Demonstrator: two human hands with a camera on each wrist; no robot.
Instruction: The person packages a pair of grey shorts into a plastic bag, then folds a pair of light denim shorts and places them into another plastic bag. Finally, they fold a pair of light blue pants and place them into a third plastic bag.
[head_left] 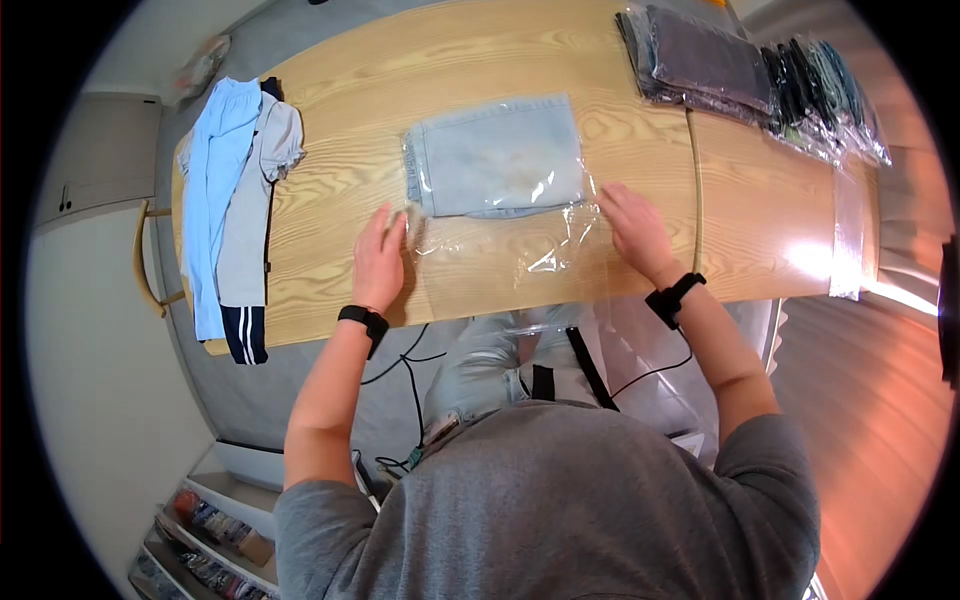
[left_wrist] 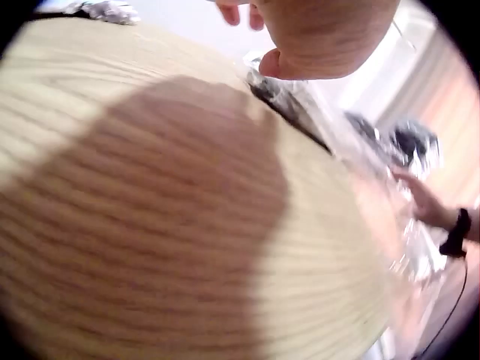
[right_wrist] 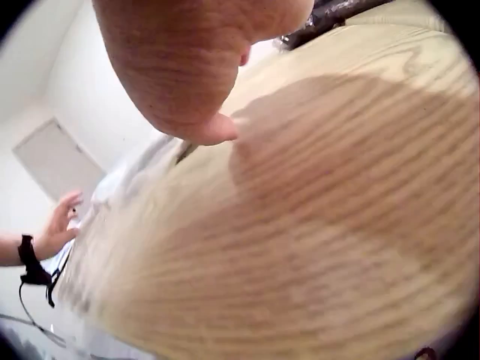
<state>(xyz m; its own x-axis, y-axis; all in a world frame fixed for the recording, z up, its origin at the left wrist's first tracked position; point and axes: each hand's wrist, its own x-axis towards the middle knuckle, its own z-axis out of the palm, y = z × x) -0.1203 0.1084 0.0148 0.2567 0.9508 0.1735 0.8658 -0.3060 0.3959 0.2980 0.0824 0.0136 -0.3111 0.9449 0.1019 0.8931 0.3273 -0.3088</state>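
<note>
A folded pair of light blue jeans (head_left: 500,155) lies on the wooden table, inside a clear plastic bag (head_left: 545,255). The unfilled end of the bag stretches toward the person and past the table's near edge. At the bag's left side is my left hand (head_left: 378,265), its fingers extended near the jeans' lower left corner. My right hand (head_left: 637,232) reaches in from the other side, fingertips right at the bag's edge. Each wrist view shows the thumb close over the tabletop beside the bag; the palms are hidden.
Light blue trousers (head_left: 218,200) and a grey garment (head_left: 245,215) lie at the table's left end. Bagged dark clothes (head_left: 705,60) are stacked at the far right. A flat clear plastic strip (head_left: 847,230) lies near the right end. Black cables (head_left: 415,385) hang below the near edge.
</note>
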